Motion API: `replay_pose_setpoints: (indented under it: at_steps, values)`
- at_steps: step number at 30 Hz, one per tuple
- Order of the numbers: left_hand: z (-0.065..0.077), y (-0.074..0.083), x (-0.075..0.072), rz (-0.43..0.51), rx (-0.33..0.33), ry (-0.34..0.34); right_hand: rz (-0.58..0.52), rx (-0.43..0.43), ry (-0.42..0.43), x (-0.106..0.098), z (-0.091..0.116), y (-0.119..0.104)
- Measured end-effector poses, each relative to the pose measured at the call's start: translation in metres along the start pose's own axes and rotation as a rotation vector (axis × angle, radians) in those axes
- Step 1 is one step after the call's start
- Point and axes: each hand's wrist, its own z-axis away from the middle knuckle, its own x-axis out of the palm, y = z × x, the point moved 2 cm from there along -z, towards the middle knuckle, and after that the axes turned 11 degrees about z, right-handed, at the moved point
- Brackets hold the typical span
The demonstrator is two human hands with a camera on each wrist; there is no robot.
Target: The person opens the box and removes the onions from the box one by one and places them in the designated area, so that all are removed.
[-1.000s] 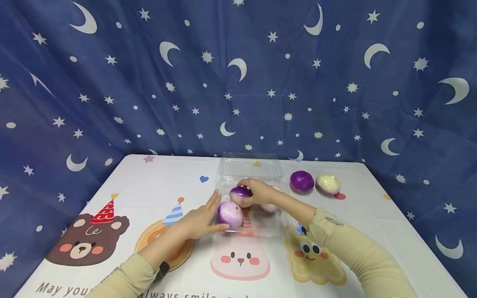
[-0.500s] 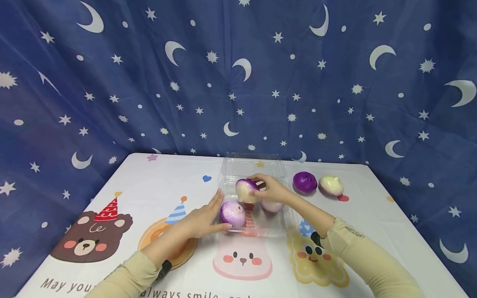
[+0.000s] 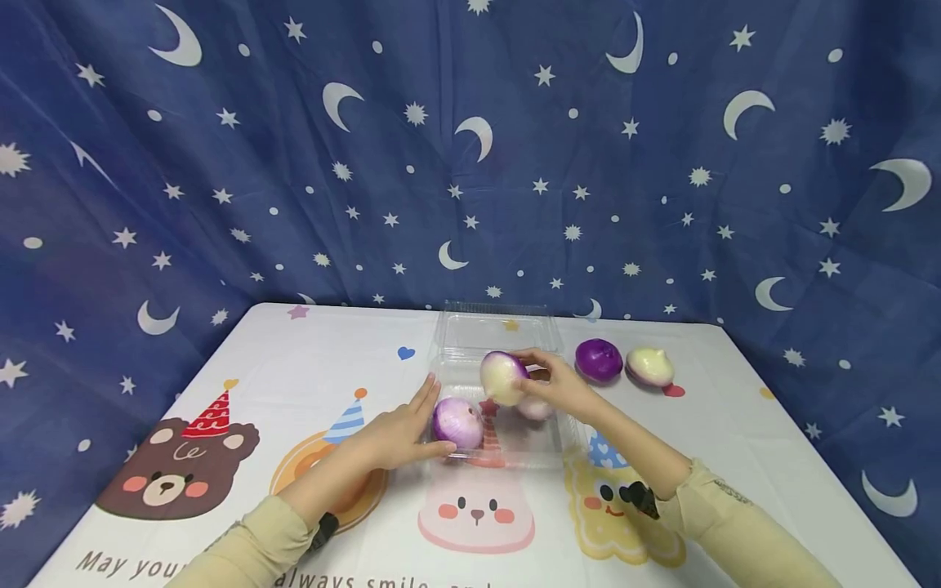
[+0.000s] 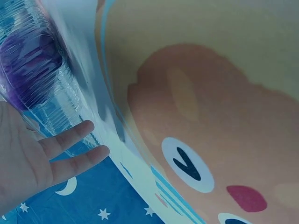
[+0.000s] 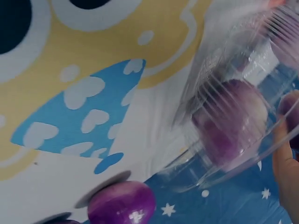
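Note:
My right hand [image 3: 562, 388] grips a purple-and-white onion [image 3: 501, 379] above a clear plastic clamshell box [image 3: 525, 445] whose lid [image 3: 481, 333] lies folded back. Inside the box, a pale purple onion [image 3: 458, 423] sits at the front left. Another onion [image 3: 535, 407] sits at the right, partly behind my right hand; the right wrist view shows it through the ribbed wall. My left hand [image 3: 397, 433] rests at the box's left side with straight fingers, the thumb along the front edge. In the left wrist view, its fingers [image 4: 70, 140] spread beside the clear wall.
A dark purple onion [image 3: 599, 360] and a whitish onion [image 3: 650, 367] lie on the table to the right of the box. The white tablecloth [image 3: 353, 343] carries printed cartoon figures. A blue curtain [image 3: 412, 237] with moons and stars hangs behind the table.
My right hand has lifted the onion from the back left of the box and moved it to the right, turning its pale side forward. My left hand stays at the box's side.

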Motion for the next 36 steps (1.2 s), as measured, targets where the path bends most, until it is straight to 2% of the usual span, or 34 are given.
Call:
replay_pose_setpoints:
  at_steps: [6, 14, 21, 29, 36]
  values:
    - [0.001, 0.0, 0.0, 0.004, -0.011, -0.004, -0.081, 0.067, 0.058, -0.013, 0.009, 0.006]
    - [0.001, 0.001, 0.0, 0.007, -0.018, -0.014, -0.187, 0.108, 0.138, -0.028, 0.027, 0.014]
    - [0.0, 0.001, 0.0, 0.017, -0.025, -0.014, -0.211, 0.143, 0.17, -0.041, 0.04, 0.023]
    - [0.001, -0.002, -0.001, 0.039, -0.025, -0.013, -0.213, 0.123, 0.225, -0.059, 0.056, 0.028]
    - [0.0, 0.0, -0.001, 0.027, -0.017, -0.01, -0.222, 0.151, 0.274, -0.074, 0.071, 0.043]
